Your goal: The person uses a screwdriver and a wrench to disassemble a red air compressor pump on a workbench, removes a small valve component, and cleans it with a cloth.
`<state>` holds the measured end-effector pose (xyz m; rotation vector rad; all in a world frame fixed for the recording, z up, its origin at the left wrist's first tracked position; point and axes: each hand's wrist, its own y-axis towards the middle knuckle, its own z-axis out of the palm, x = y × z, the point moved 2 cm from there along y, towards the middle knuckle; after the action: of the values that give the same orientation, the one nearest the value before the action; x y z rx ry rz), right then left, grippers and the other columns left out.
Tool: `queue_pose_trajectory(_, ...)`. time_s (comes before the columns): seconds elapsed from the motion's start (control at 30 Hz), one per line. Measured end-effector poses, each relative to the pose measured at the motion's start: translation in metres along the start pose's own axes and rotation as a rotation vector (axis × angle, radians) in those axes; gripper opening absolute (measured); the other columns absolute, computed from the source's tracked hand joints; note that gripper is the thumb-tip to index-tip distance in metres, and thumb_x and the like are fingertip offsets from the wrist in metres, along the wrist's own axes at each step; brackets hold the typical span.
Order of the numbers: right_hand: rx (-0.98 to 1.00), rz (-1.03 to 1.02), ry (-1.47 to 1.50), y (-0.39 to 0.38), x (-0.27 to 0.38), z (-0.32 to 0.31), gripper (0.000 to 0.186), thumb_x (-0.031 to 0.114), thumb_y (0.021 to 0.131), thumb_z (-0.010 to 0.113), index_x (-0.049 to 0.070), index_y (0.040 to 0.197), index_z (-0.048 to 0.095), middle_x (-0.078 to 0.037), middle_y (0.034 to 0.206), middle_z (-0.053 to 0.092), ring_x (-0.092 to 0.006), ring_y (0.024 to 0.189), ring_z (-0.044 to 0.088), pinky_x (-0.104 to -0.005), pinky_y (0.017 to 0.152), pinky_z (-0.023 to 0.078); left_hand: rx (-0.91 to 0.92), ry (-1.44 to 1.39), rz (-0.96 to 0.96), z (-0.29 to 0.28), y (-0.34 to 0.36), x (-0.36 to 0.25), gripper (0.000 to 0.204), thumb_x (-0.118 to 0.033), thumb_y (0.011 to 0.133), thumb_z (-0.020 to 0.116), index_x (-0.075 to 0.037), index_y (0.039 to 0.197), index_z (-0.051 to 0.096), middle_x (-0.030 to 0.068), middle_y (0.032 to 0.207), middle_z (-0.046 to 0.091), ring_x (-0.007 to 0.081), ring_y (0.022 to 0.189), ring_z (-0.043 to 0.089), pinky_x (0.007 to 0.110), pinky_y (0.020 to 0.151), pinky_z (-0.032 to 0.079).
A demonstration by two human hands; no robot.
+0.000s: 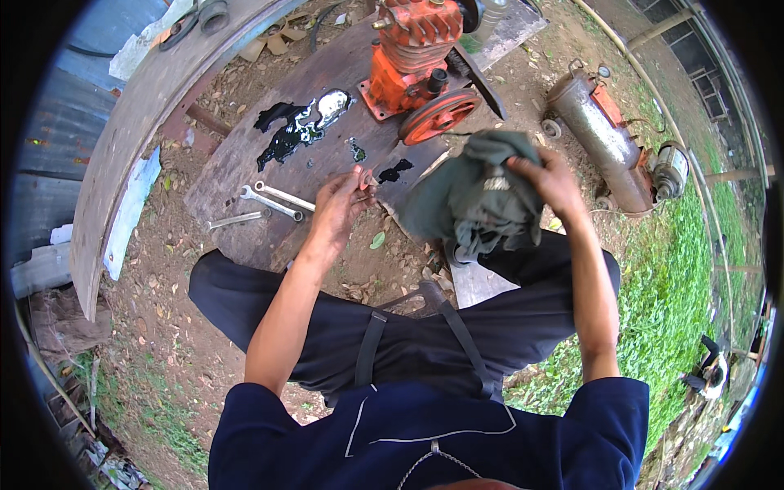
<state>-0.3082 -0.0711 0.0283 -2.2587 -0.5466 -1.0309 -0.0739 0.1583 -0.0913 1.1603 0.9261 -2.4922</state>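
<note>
My right hand [552,181] grips a crumpled dark green cloth [457,196], slightly blurred, that hangs over my right knee. Between the thumb and fingers of my left hand [333,211] is a small reddish metal part [366,178]; its exact kind is too small to make out. Ahead on a wooden board [233,167] stands an orange compressor pump [400,61] with a red pulley wheel [439,117]. Left of the pump, black oil [282,140] is spilled in a shiny puddle. Beside my left hand lie a long wrench [284,195], a shorter wrench [273,206] and another wrench [235,220].
A rusty cylindrical tank [600,131] with a gauge [603,71] lies on the ground at the right, a motor [671,170] at its near end. A curved weathered plank [122,163] runs along the left beside corrugated metal sheets [53,147]. Far right, another person [712,371] appears.
</note>
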Motion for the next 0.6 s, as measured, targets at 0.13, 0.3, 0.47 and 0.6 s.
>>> queue_pose_trajectory(0.13,0.284,-0.113,-0.102,-0.007,-0.003,0.039,0.033,0.029,0.087,0.071,0.001,0.106,0.070,-0.009,0.086,0.071,-0.0132,0.079,0.063,-0.0316,0.073,0.051,-0.041,-0.043,-0.127,-0.005,0.002,0.020,0.036,-0.041,0.096,0.059,-0.013,0.120,0.059,0.0052,0.123,0.057,0.0220,0.119,0.052,0.054,0.106,0.031)
queue_pose_trajectory(0.3,0.414,-0.496,-0.185,-0.011,0.010,0.067,0.024,0.021,0.085,0.073,0.001,0.099,0.068,-0.011,0.086,0.064,-0.0228,0.089,0.061,-0.0347,0.080,0.048,-0.028,-0.263,-0.339,0.007,-0.005,0.034,0.039,-0.046,0.094,0.060,-0.019,0.122,0.057,0.0053,0.136,0.049,0.0246,0.132,0.041,0.073,0.104,0.021)
queue_pose_trajectory(0.47,0.543,-0.546,-0.267,-0.024,0.009,0.088,0.041,0.017,0.080,0.076,0.003,0.114,0.059,-0.015,0.109,0.059,-0.0322,0.101,0.055,-0.0399,0.088,0.045,0.095,-0.512,-0.243,0.019,-0.009,0.030,0.028,-0.035,0.099,0.055,-0.011,0.113,0.060,0.0037,0.114,0.063,0.0196,0.107,0.061,0.046,0.097,0.048)
queue_pose_trajectory(0.6,0.646,-0.491,-0.344,-0.033,0.014,0.094,0.051,0.030,0.079,0.079,0.001,0.113,0.056,-0.017,0.110,0.058,-0.0337,0.106,0.054,-0.0404,0.091,0.044,0.095,-0.439,-0.187,0.020,-0.009,0.025,0.027,-0.030,0.100,0.054,-0.008,0.113,0.061,0.0029,0.105,0.066,0.0156,0.098,0.064,0.035,0.090,0.052)
